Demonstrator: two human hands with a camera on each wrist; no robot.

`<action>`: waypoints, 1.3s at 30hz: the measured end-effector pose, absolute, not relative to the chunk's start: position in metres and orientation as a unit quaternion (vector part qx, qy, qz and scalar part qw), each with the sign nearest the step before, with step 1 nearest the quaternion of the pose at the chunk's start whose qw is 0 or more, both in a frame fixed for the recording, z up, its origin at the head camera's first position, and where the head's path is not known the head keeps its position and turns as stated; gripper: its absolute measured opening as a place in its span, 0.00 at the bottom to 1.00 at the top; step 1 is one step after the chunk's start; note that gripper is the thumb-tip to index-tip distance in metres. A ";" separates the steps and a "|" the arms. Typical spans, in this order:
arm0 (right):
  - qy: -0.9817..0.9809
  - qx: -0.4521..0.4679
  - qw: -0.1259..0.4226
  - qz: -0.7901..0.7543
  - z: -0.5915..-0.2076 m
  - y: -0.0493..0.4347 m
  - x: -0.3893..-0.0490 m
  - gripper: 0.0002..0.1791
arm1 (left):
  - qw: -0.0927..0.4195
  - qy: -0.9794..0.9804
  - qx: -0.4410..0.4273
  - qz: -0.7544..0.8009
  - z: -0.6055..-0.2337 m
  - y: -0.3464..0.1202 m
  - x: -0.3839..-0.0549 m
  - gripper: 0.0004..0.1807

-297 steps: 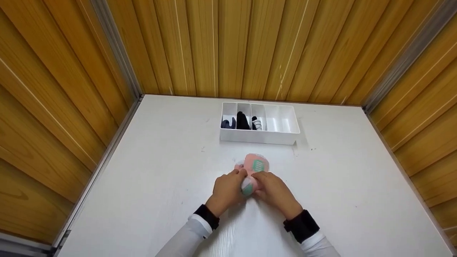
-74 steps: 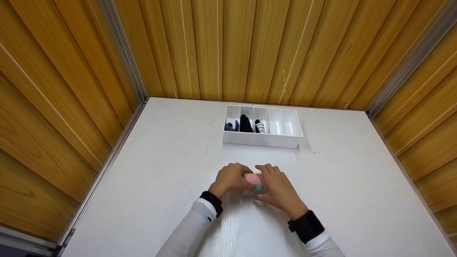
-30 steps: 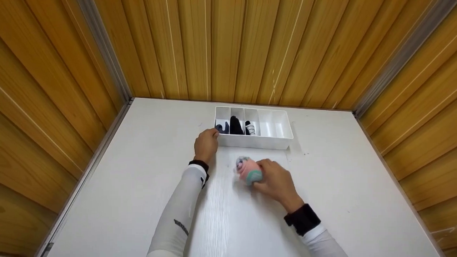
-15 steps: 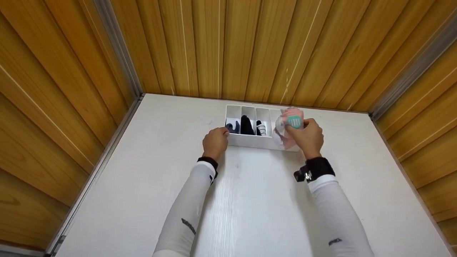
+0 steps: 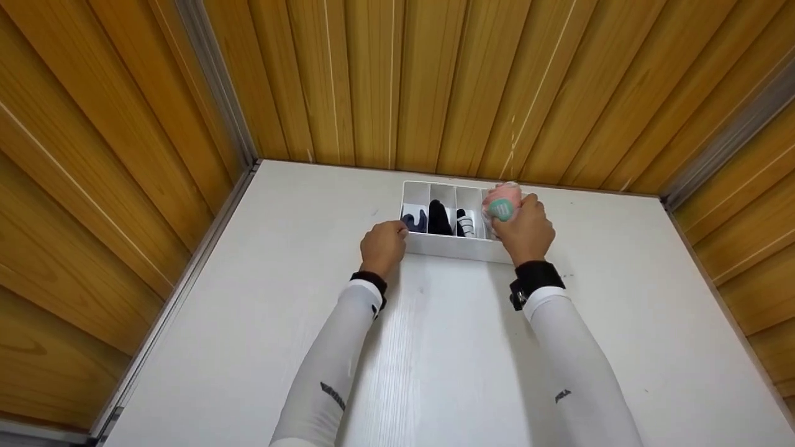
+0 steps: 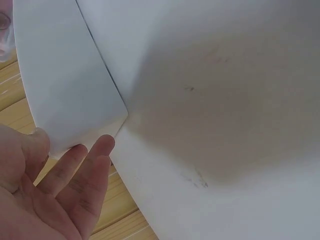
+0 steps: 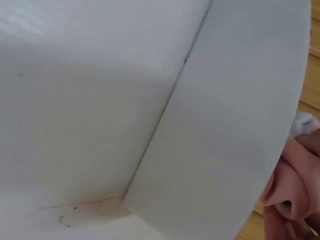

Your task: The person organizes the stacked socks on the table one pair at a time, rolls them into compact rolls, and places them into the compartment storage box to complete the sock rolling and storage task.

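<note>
A rolled pair of pink socks (image 5: 504, 197) with a green patch is in my right hand (image 5: 529, 234), held over the right-hand compartment of a white divided box (image 5: 456, 247). In the right wrist view, the pink socks (image 7: 295, 182) show past the box's rim, with fingers around them. At the box's near left corner, my left hand (image 5: 382, 248) pinches the wall. The left wrist view has the thumb at the rim and the left hand's fingers (image 6: 92, 185) against the box's end (image 6: 70, 75). The right compartment is mostly hidden behind the socks and right hand.
Dark blue socks (image 5: 415, 221), black socks (image 5: 439, 218) and black-and-white striped socks (image 5: 466, 225) sit in the box's other compartments. The box stands on a white table (image 5: 447, 347), near its back edge. Wood-grain panels (image 5: 422, 81) rise behind and at both sides.
Both hands worked the pink socks on the table earlier. Then my left hand went to the box's corner, and my right hand carried the socks forward and right, over the right compartment.
</note>
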State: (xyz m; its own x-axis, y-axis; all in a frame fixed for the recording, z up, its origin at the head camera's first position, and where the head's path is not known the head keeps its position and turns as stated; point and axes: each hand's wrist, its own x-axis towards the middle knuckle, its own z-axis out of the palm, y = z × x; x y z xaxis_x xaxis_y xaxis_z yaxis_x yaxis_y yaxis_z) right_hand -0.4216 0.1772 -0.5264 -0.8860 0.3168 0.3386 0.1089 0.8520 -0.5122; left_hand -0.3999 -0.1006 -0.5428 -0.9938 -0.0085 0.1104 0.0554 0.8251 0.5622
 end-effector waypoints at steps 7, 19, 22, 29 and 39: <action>-0.965 -0.083 0.170 0.179 -0.519 0.168 -0.425 0.40 | 0.054 -0.960 -0.010 -0.275 -0.541 -0.099 -0.401 0.10; -0.970 -0.099 0.138 0.175 -0.535 0.154 -0.426 0.47 | 0.053 -0.963 -0.003 -0.265 -0.542 -0.112 -0.405 0.10; -0.976 -0.081 0.143 0.140 -0.538 0.148 -0.430 0.44 | 0.056 -0.960 -0.009 -0.272 -0.543 -0.114 -0.405 0.10; -0.981 -0.079 0.115 0.136 -0.542 0.144 -0.436 0.27 | 0.051 -0.960 0.008 -0.275 -0.543 -0.118 -0.404 0.10; -0.986 -0.053 0.038 0.153 -0.536 0.151 -0.442 0.26 | 0.052 -0.958 -0.002 -0.282 -0.538 -0.119 -0.404 0.10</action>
State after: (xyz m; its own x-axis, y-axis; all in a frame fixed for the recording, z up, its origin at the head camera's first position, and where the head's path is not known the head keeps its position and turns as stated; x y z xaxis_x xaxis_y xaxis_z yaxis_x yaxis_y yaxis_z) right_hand -0.4419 0.1509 -0.5361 -0.9915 0.1160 0.0592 0.0927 0.9477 -0.3053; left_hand -0.4041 -0.1188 -0.5382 -0.9946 -0.0251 0.1004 0.0333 0.8412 0.5397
